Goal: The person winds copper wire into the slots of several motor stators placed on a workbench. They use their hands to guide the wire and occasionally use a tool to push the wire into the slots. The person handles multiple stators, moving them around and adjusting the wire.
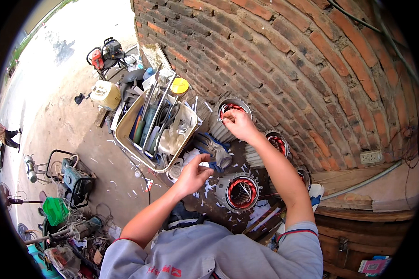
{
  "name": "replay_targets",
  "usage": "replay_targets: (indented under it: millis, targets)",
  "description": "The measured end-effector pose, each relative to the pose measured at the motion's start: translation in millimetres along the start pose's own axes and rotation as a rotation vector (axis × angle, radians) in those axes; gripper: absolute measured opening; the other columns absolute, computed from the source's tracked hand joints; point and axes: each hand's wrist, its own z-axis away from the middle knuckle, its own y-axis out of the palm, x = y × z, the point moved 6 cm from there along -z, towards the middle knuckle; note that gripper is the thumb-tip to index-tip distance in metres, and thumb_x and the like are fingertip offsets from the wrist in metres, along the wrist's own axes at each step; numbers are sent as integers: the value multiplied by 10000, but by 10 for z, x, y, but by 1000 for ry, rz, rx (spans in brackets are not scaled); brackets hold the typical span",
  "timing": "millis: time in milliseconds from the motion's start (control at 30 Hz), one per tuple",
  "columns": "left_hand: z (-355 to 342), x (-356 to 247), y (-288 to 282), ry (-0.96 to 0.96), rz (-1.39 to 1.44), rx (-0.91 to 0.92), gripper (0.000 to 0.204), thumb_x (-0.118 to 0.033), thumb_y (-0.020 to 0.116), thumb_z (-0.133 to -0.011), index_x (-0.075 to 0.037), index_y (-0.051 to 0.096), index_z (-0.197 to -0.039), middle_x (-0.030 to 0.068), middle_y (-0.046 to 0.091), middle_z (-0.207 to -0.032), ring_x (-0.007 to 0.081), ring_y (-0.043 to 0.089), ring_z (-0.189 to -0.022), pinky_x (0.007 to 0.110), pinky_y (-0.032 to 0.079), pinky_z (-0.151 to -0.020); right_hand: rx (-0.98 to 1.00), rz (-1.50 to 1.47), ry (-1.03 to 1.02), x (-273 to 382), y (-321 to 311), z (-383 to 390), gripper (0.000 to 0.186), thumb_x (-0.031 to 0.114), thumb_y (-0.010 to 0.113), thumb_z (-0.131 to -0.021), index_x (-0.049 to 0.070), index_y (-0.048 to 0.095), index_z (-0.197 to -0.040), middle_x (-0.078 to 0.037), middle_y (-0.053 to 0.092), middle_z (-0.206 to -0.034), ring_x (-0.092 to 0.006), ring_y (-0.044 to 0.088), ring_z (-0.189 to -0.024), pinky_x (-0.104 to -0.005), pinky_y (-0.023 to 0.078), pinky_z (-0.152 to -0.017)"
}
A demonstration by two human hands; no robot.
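Note:
My right hand reaches to the farthest motor stator, a grey ribbed housing against the wall. Its fingers are closed at the stator's open end, on the red and white wires there. My left hand hovers left of the nearest stator, fingers curled together. A small white bit shows at its fingertips; I cannot tell whether it is held. The nearest stator stands with its ring of red windings facing up. Two more stators, one in the middle and one partly behind my right forearm, line the wall.
A cream tub full of hand tools and a grey-blue glove lie ahead of my left hand. White scraps litter the floor. A brick wall rises at the right. Engine-driven machines and tangled wire stand at the left.

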Motion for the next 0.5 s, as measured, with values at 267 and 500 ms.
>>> replay_targets:
  millis: [267, 500]
  targets:
    - [704, 756, -487, -150, 69, -86, 272, -49, 622, -899, 39, 563, -1149, 82, 647, -1027, 126, 627, -929, 267, 509, -822, 48, 180, -211, 194, 63, -75, 170, 92, 610, -830, -21, 623, -956, -193, 628, -908, -352, 628, -841, -413, 502, -755]
    - [1123, 1192, -964, -237, -80, -260, 266, -64, 631, -890, 34, 588, -1134, 86, 669, -980, 126, 631, -895, 271, 515, -812, 140, 349, -235, 256, 85, -112, 190, 99, 576, -853, -19, 631, -991, -201, 597, -958, -378, 615, -869, -443, 498, -774]
